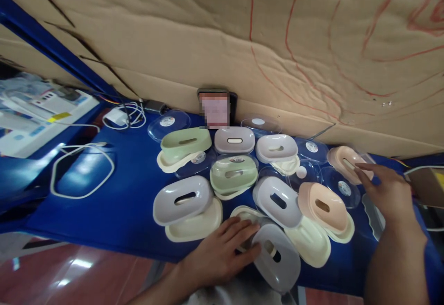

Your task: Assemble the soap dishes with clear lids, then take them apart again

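Grey dish (287, 258) lies at the near edge of the bench (132, 226), my left hand (225, 249) at its rim, thumb apart from the fingers; whether they grip, I cannot tell. Past it, a lilac dish (292, 208) overlaps a cream base (312, 245). Toward the bench's right end, my right hand (391, 194) bends narrowly, index finger touching the peach dish (338, 158) near the far edge; I cannot tell whether it is held. Left of that stands a green dish (171, 144). Along the far edge, a screen (215, 109) leans against cardboard (166, 50).
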A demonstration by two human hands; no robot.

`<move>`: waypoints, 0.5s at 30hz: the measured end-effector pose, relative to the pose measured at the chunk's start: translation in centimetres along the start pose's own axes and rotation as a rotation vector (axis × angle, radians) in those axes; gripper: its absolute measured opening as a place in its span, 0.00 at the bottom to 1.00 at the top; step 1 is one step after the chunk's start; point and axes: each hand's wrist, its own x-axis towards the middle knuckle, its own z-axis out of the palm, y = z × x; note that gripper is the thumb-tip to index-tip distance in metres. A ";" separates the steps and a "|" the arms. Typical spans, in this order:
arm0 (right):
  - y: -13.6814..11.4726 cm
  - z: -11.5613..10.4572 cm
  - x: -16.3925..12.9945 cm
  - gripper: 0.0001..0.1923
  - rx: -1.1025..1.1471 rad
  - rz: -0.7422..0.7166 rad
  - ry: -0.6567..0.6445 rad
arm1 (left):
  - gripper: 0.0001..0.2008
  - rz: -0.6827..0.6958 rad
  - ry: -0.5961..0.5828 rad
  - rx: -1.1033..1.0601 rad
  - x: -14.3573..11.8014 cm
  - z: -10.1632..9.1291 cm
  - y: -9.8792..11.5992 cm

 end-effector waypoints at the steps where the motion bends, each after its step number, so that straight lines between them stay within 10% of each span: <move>1: -0.1 0.4 -0.1 0.25 -0.026 0.005 -0.048 | 0.15 0.000 -0.011 -0.004 0.0 0.0 0.0; 8: -0.4 2.7 0.4 0.26 -0.094 -0.020 -0.186 | 0.16 0.004 -0.003 0.005 -0.2 0.2 0.1; 15: -1.7 0.4 -0.2 0.25 0.080 0.083 -0.042 | 0.17 0.004 -0.042 0.004 -0.3 0.0 0.1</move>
